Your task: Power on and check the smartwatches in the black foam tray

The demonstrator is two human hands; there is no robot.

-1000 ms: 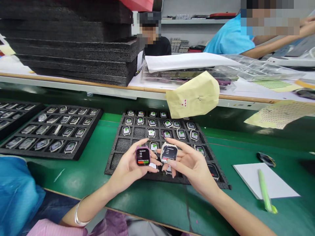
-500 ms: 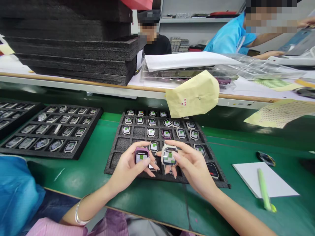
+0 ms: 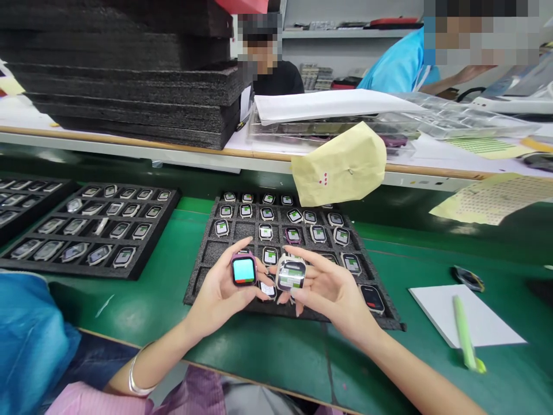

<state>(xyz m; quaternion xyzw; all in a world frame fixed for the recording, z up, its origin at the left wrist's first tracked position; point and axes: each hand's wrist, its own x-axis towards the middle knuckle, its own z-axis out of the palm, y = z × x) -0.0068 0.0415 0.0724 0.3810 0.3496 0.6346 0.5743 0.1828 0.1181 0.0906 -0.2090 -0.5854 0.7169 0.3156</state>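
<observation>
A purple smartwatch (image 3: 244,270) without a strap is in my left hand (image 3: 220,294), its screen lit cyan with a red strip at the bottom. My right hand (image 3: 332,291) grips a silver-cream smartwatch (image 3: 291,273), whose screen shows white and green blocks under a glare. The two watches are side by side, slightly apart, above a black foam tray (image 3: 207,252). Many more watch bodies sit in the tray's pockets, among them another purple watch (image 3: 292,234) and a larger dark-screened watch (image 3: 372,298) at the near right. My hands hide part of the front rows.
Another foam tray of watches (image 3: 125,230) lies to the left. On the right are white paper (image 3: 436,323), a green pen (image 3: 464,334) and a dark watch (image 3: 468,279). A shelf ahead bears stacked black foam (image 3: 129,92); a yellow paper (image 3: 341,167) hangs over its edge. Two people are beyond.
The purple watch's screen has gone from white and green blocks to cyan and red. Both watches have shifted slightly left, and my left thumb has come off the screen.
</observation>
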